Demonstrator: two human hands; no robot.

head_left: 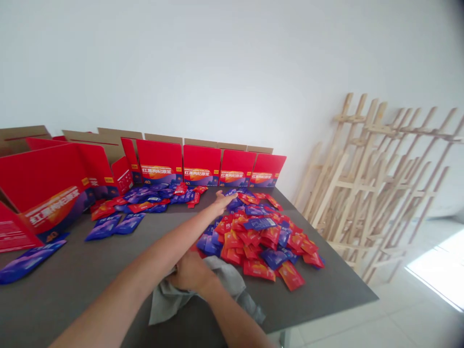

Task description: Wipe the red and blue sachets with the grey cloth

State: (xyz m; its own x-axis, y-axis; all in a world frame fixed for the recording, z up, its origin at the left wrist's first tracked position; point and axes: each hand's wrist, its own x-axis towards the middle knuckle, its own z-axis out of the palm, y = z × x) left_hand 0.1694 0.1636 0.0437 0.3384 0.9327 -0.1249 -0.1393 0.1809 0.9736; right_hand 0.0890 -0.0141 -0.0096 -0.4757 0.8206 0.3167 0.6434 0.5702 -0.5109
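Observation:
My left hand (222, 201) reaches forward across the table, with thumb and fingers apart. It is at the back left edge of a large heap of red and purple sachets (253, 238); whether it touches one is unclear. Beneath my left forearm, my right hand (194, 271) is closed on a crumpled grey cloth (168, 302) on the tabletop. Part of the cloth spreads out right of the hand, close to the heap's front left side. My left forearm hides some of the right hand's fingers.
Open red cartons (201, 162) line the dark table (319, 295) along the wall, with larger ones (47, 188) at left. A smaller group of sachets (148, 198) lies before them, and single purple pouches (32, 260) nearer me. Wooden easels (362, 193) stand beyond the right edge.

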